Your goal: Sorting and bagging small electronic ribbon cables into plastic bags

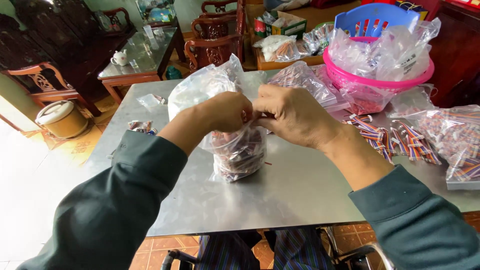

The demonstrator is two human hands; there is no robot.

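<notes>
Both of my hands meet above the middle of a grey metal table (280,195). My left hand (225,111) and my right hand (292,116) pinch the gathered neck of a clear plastic bag (240,155) that stands on the table, filled with small dark red wrapped pieces. The bag's loose top (205,85) puffs up behind my left hand. My fingertips touch each other at the bag's mouth, and what lies between them is hidden.
A pink basket (380,80) with clear bags and a blue stool inside stands at the back right. Striped packets (395,140) and filled bags (455,135) lie on the right. Wooden chairs (212,45), a glass-topped side table (140,60) and a cooker pot (62,119) are beyond.
</notes>
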